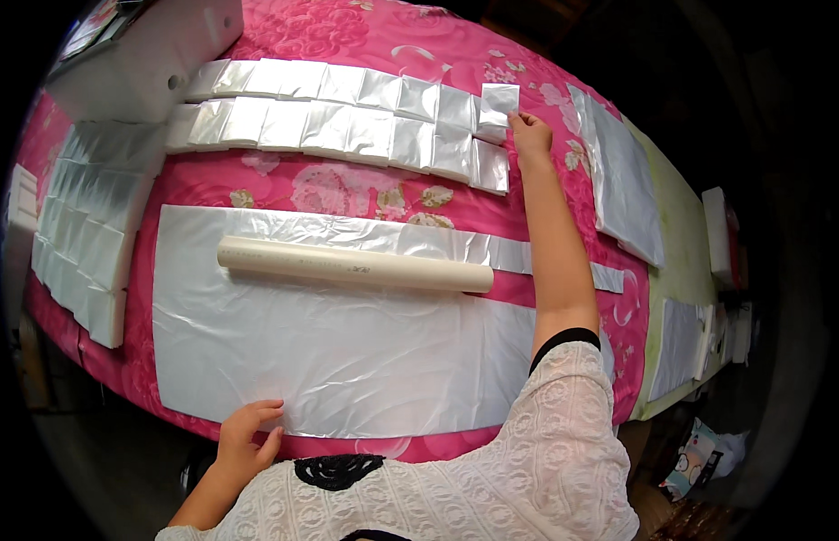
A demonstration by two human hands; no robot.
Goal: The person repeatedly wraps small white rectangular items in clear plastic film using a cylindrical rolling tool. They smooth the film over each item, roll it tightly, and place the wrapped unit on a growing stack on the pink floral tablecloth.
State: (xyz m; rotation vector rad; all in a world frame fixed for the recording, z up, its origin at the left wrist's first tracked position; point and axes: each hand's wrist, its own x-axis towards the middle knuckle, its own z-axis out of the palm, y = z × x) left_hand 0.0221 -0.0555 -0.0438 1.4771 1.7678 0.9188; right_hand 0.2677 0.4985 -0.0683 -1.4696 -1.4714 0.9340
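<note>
My right hand (532,137) reaches to the far right end of two rows of small folded clear plastic packets (367,133). Its fingertips pinch the edge of one square packet (499,101), which lies over the end of the far row. My left hand (246,440) is at the front edge of a large flat clear plastic sheet (347,361), its thumb and fingers apart with nothing in them. Across the sheet's far part lies a cream plastic pipe (356,265). Behind the pipe runs a narrow folded plastic strip (419,239), partly hidden by my right forearm.
More packets overlap in rows (93,225) at the left. A white plastic box (144,63) stands at the far left. Flat plastic sheets (622,180) lie at the right, with another stack (679,347) nearer. A pink flowered cloth (302,185) covers the table.
</note>
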